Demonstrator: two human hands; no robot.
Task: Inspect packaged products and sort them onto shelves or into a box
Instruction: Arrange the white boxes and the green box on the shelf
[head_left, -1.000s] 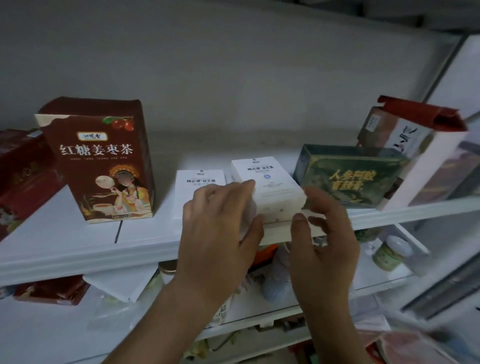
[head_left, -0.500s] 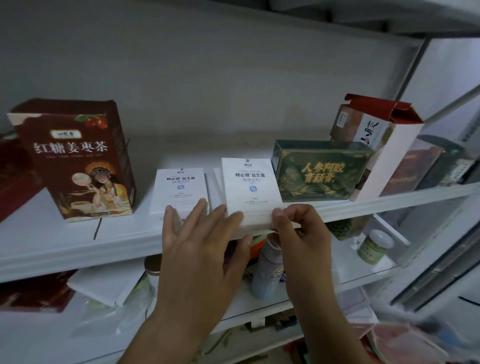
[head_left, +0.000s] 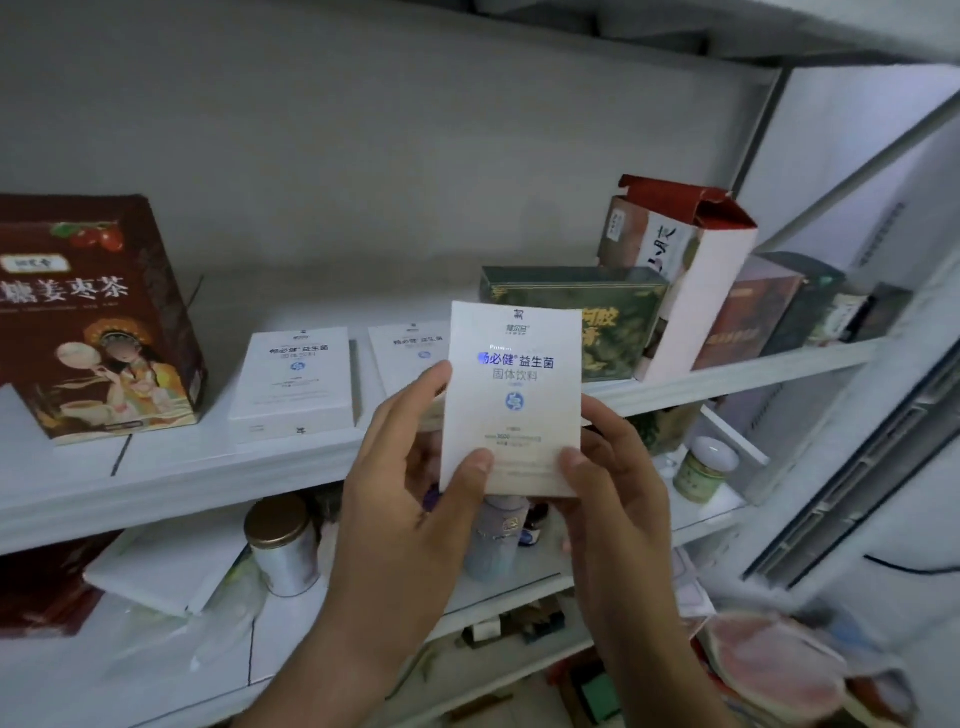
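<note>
Currently pinching white box upright with left hand and right hand, thumbs on front face, just before shelf edge.

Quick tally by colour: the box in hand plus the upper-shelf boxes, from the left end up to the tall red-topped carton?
Held white box: 1
White boxes lying flat: 2
Dark red tea box: 1
Green box: 1
Red-topped carton: 1
Total: 6
</note>
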